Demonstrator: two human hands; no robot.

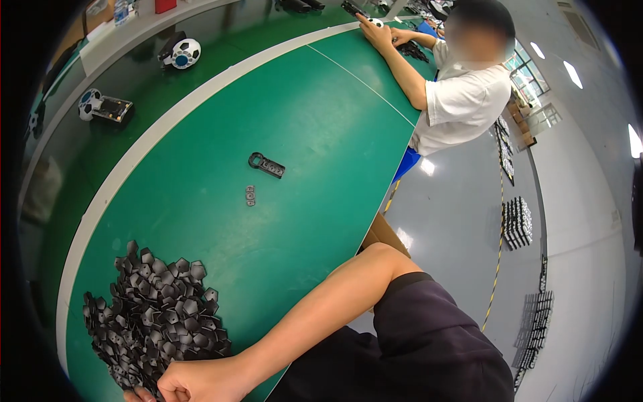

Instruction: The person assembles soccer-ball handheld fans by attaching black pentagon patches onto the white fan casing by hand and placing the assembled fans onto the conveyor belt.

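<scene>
Nearest me, the right hand [207, 380] has its fingers curled in, though I can't tell whether they grip anything; beside it I see only fingertips of the left hand [139, 395], so its state I can't tell; both are at the near edge of the heaped black pentagonal pieces [164, 311] on the green table [321, 120]. Farther out lie a small grey part [250, 195] and a black ring-ended part [269, 166]; beyond, a white-shirted co-worker [462, 100] reaches over the tabletop.

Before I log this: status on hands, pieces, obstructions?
Right hand at black pieces, grip unclear. Left hand mostly out of frame. Pieces heaped loosely; no obstruction seen.
</scene>
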